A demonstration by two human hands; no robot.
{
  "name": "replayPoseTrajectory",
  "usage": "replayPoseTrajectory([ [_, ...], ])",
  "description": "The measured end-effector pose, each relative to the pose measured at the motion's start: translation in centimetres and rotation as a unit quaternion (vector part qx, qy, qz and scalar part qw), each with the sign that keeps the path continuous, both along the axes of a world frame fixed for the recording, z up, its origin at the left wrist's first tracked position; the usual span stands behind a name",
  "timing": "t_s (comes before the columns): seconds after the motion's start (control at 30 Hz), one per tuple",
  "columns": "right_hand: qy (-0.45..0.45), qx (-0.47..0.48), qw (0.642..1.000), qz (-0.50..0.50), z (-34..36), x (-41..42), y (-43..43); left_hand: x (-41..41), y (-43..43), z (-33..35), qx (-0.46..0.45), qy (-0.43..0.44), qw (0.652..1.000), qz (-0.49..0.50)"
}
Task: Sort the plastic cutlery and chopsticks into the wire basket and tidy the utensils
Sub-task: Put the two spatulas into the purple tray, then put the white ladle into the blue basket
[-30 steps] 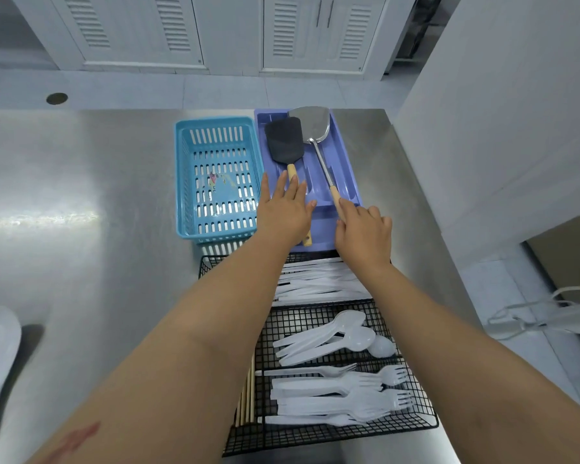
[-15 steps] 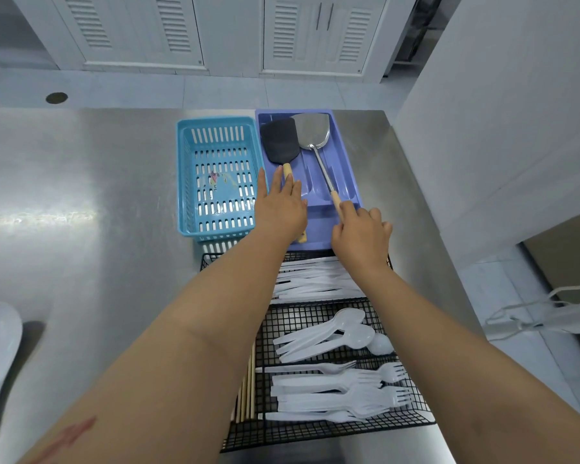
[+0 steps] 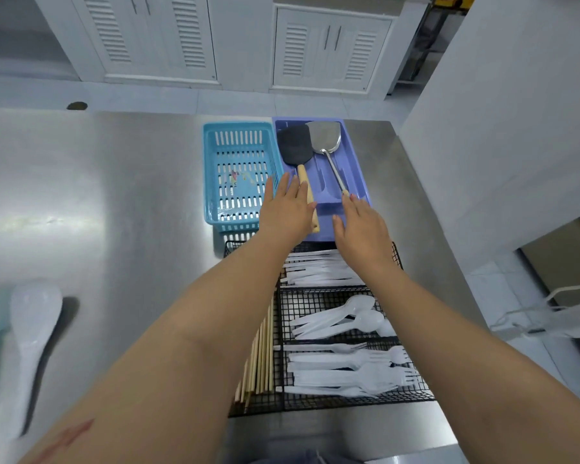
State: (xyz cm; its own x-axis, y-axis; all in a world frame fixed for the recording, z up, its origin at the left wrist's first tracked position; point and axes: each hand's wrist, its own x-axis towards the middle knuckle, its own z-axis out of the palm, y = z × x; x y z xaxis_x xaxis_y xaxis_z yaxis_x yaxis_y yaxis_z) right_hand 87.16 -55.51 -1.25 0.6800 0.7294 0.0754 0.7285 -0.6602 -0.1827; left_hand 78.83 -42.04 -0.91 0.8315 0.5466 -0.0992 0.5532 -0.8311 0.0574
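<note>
Head view: our left hand (image 3: 287,212) and right hand (image 3: 360,226) lie flat, fingers apart, over the purple tray (image 3: 355,172).

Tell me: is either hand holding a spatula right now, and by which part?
Neither. The left hand lies flat, open, against the black spatula's wooden handle; the right hand is open, its fingers just touching the metal spatula's handle end.

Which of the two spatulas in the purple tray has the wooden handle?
The black spatula, on the left of the purple tray, beside the left hand. The steel spatula to its right has a thin metal shaft instead.
</note>
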Motion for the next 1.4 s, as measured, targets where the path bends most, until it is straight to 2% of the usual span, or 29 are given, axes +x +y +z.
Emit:
replayPoseTrajectory([
  [0.3,-0.011,-0.015,0.998,0.053,1.0,-8.3,1.3,-11.3,0.5,0.6,-0.013,-0.099,0.994,0.032],
  [0.63,-0.002,-0.019,0.991,0.134,0.6,-24.4,6.1,-31.4,3.8,-0.7,-0.011,-0.088,0.986,0.143],
  [0.93,0.029,-0.045,0.978,0.201,-1.2,-37.8,9.4,-46.0,5.5,-2.0,0.064,-0.064,0.973,0.212],
  [1.07,0.009,-0.064,0.97,0.233,-1.7,-42.5,10.6,-49.6,6.1,-2.1,0.079,0.011,0.968,0.238],
  [1.2,-0.009,-0.108,0.97,0.219,-2.1,-45.8,11.2,-50.8,6.5,-2.4,0.099,0.088,0.968,0.212],
  [1.4,0.018,-0.14,0.979,0.149,-1.9,-46.1,11.4,-49.1,5.7,-1.9,0.059,0.06,0.968,0.235],
])
